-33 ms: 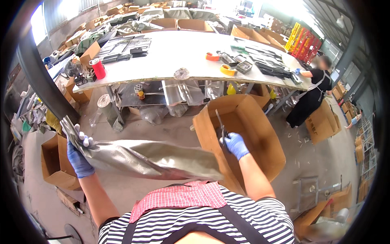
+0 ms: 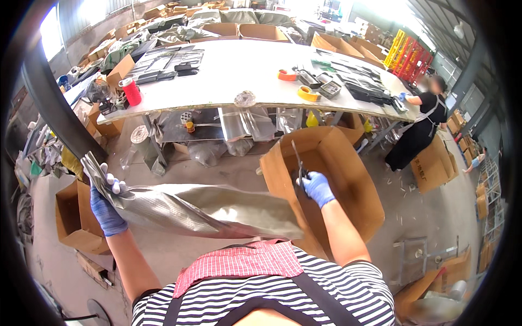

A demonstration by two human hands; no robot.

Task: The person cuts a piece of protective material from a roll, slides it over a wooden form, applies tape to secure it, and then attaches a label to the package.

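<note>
My left hand [image 2: 106, 204], in a blue glove with whitish fingertips, grips the gathered end of a silver-grey plastic sheet [image 2: 212, 209]. From that grip the folded sheet stretches rightward across my front, and its loose far end hangs by the near side of a large open cardboard box [image 2: 291, 198]. Over the box my right hand [image 2: 318, 188], also blue-gloved, is closed around the dark handles of a pair of scissors [image 2: 299, 157]. The long blades point up and away from me, apart from the sheet.
Ahead stands a long white table [image 2: 228, 70] with black parts, orange tape rolls [image 2: 308, 94] and a red spool [image 2: 130, 91]. A co-worker [image 2: 424, 119] stands at its right end. A smaller box [image 2: 81, 217] and a dark post [image 2: 60, 103] are at my left.
My right hand and the scissors have shifted slightly up and to the right. The loose end of the sheet has swung a little rightward. My left hand keeps its grip.
</note>
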